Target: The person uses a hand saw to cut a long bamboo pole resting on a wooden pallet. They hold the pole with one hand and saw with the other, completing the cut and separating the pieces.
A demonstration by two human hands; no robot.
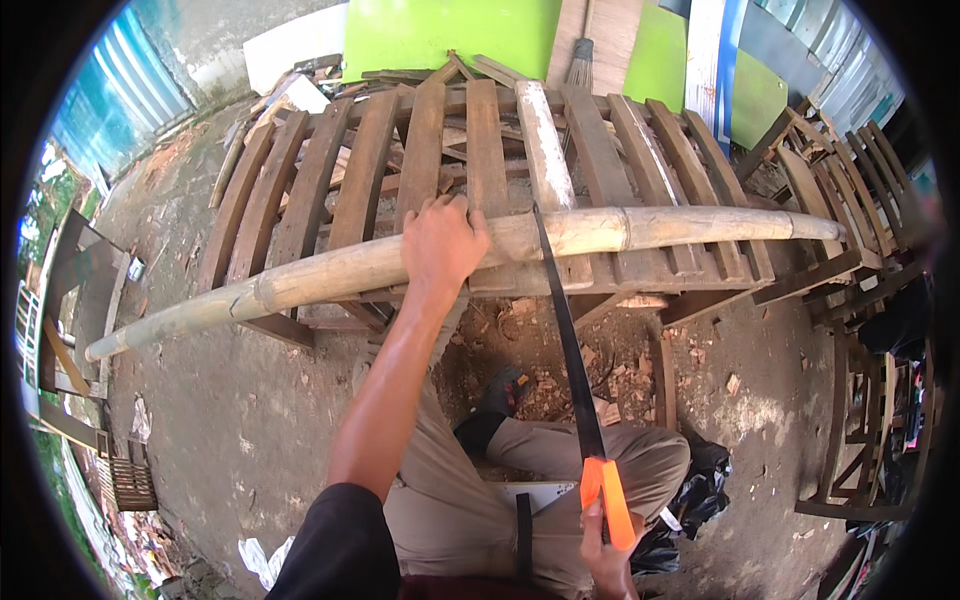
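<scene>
A long bamboo pole (335, 270) lies crosswise over a slatted wooden bench (484, 140), both its ends jutting past the slats. My left hand (443, 240) presses down on the pole left of its middle, fingers wrapped over the far side. In my right hand (608, 545), low and near my lap, is the orange handle of a hand saw (570, 355). Its dark blade runs forward and away from me, and the tip end rests against the pole, a short way right of my left hand. Whether the teeth have cut in cannot be made out.
Wood chips (607, 375) litter the ground under the bench's near edge. Bright green panels (450, 38) and a broom (582, 62) lean behind it. Slatted wooden furniture (862, 420) stands at the right, a black plastic bag (705, 480) beside my knee. A woven basket (128, 483) sits far left.
</scene>
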